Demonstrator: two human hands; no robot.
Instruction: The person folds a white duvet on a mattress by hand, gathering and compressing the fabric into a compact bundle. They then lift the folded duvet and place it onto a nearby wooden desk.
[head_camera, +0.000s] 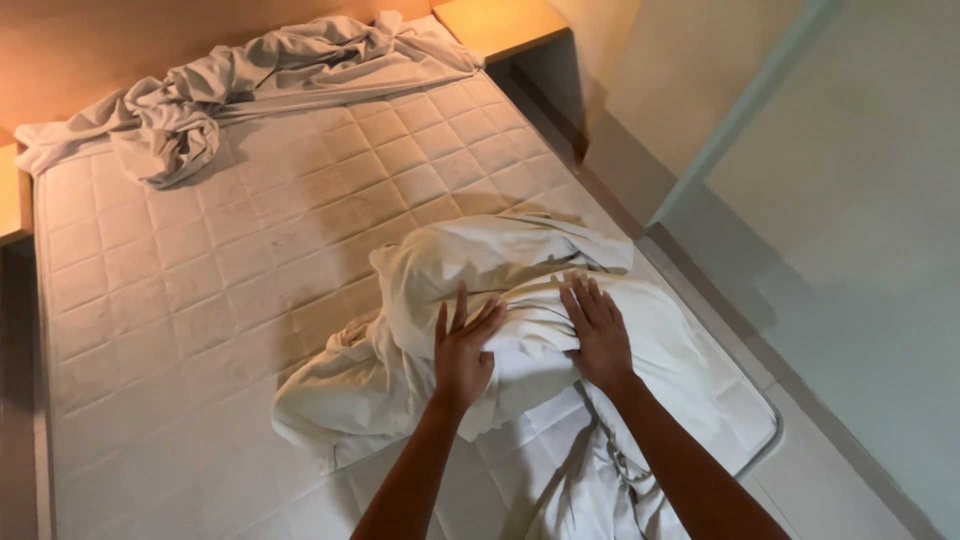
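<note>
A bunched white sheet (500, 270) lies in a heap on the near right part of a quilted mattress (200, 290). My left hand (462, 352) rests flat on the heap with fingers spread, palm down. My right hand (598, 335) presses flat on it a little to the right, fingers together and pointing away from me. Neither hand grips the cloth. Part of the sheet trails off the near edge of the bed between my arms.
A second crumpled sheet (250, 85) lies along the head of the bed. A wooden headboard (120, 45) and side shelf (495, 22) sit behind it. A narrow floor strip (700, 290) runs along the wall on the right.
</note>
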